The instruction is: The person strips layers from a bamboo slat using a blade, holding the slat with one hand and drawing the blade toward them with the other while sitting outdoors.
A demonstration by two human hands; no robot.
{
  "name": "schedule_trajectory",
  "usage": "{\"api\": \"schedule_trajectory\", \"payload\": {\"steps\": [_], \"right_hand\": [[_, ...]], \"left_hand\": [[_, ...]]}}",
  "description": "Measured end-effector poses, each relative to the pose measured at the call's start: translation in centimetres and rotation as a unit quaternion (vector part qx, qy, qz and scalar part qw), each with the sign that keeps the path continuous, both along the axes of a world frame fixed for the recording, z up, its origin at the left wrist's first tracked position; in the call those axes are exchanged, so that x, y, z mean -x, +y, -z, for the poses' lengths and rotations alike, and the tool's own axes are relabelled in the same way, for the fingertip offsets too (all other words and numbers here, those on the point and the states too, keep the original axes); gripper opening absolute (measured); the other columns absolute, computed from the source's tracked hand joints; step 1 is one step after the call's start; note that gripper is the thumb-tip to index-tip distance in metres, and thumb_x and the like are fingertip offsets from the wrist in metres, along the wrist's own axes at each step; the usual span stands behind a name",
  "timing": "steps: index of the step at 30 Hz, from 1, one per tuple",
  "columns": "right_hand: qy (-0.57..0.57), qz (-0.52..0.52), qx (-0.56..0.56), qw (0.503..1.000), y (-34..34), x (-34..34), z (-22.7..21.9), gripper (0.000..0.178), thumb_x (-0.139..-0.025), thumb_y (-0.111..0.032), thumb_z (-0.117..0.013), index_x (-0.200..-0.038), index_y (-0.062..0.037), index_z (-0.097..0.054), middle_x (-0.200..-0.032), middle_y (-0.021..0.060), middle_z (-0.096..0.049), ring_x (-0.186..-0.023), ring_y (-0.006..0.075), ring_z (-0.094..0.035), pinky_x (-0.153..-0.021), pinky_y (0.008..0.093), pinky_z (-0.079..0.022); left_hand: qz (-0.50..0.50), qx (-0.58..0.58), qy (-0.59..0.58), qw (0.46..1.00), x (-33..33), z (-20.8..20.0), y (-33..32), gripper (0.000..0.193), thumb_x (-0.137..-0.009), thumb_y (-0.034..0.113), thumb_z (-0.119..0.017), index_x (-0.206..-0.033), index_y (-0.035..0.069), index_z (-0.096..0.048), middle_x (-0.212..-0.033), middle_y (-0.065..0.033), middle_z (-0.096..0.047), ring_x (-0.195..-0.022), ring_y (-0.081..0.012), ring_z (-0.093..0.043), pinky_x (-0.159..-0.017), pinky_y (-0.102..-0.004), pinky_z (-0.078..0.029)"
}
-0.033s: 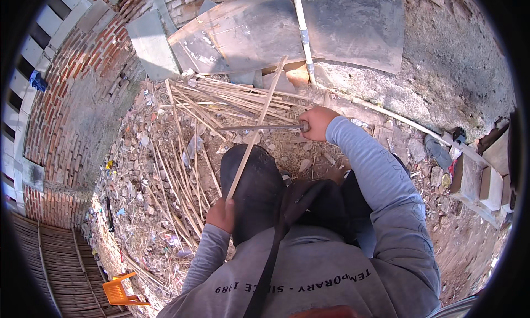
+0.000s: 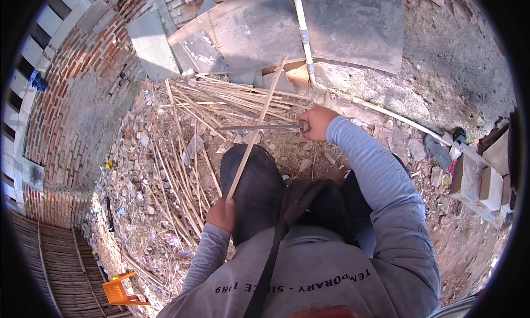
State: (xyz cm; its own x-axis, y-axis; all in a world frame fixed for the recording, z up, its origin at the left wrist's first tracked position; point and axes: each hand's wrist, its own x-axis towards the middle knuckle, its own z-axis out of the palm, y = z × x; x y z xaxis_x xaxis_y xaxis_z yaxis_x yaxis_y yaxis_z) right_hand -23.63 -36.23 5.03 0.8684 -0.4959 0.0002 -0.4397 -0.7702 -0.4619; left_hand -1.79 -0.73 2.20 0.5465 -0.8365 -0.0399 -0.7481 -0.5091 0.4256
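Note:
My left hand (image 2: 222, 214) is closed round the near end of a long, pale bamboo strip (image 2: 243, 162). The strip slants up and away to the right, passing over my dark-trousered left knee (image 2: 249, 181). In my right hand (image 2: 318, 123) is the handle of a long-bladed knife (image 2: 243, 127), its dark, narrow blade pointing left. The blade crosses the strip about midway along, just beyond the knee; whether it presses into the bamboo I cannot tell. My right arm reaches forward in a grey sleeve.
A heap of bamboo strips (image 2: 237, 95) lies ahead, with more loose strips (image 2: 179, 174) on the rubble at left. Flat boards (image 2: 353, 31) lean on the far wall behind a white pipe (image 2: 302, 25). An orange chair (image 2: 117, 291) is at lower left, wooden boxes (image 2: 476, 180) at right.

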Motion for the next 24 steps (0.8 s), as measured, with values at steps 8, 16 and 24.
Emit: {"api": "schedule_trajectory", "payload": {"steps": [8,16,24], "right_hand": [[-0.02,-0.004,0.0,1.0,0.2,0.0,-0.5,0.027,-0.075,-0.03,-0.071,-0.089,-0.0061,-0.066,-0.077,0.0158,-0.067,-0.077,0.0346,-0.065,-0.073,0.0431,-0.052],[-0.012,-0.005,0.086,0.996,0.4,0.3,-1.1,0.027,-0.074,-0.031,-0.07,-0.086,-0.0076,-0.064,-0.077,0.0153,-0.066,-0.079,0.0355,-0.065,-0.072,0.0458,-0.052],[0.02,0.027,0.063,0.997,0.4,0.8,-2.1,0.026,-0.074,-0.03,-0.069,-0.087,-0.0075,-0.064,-0.078,0.0156,-0.067,-0.081,0.0369,-0.065,-0.074,0.0471,-0.052]], "left_hand": [[-0.015,-0.012,0.006,1.0,0.2,-0.4,-0.2,0.047,-0.097,0.044,-0.042,-0.089,0.0,-0.056,-0.08,-0.0301,-0.061,-0.079,-0.05,-0.059,-0.07,-0.0564,-0.044],[-0.006,-0.018,-0.002,1.0,0.6,-0.9,-0.3,0.041,-0.097,0.039,-0.044,-0.09,0.001,-0.056,-0.08,-0.0292,-0.062,-0.078,-0.049,-0.059,-0.07,-0.056,-0.045],[0.003,-0.025,-0.024,0.999,0.2,-0.2,-0.3,0.042,-0.098,0.039,-0.042,-0.086,0.001,-0.054,-0.076,-0.0283,-0.061,-0.074,-0.0487,-0.06,-0.067,-0.0566,-0.045]]}}
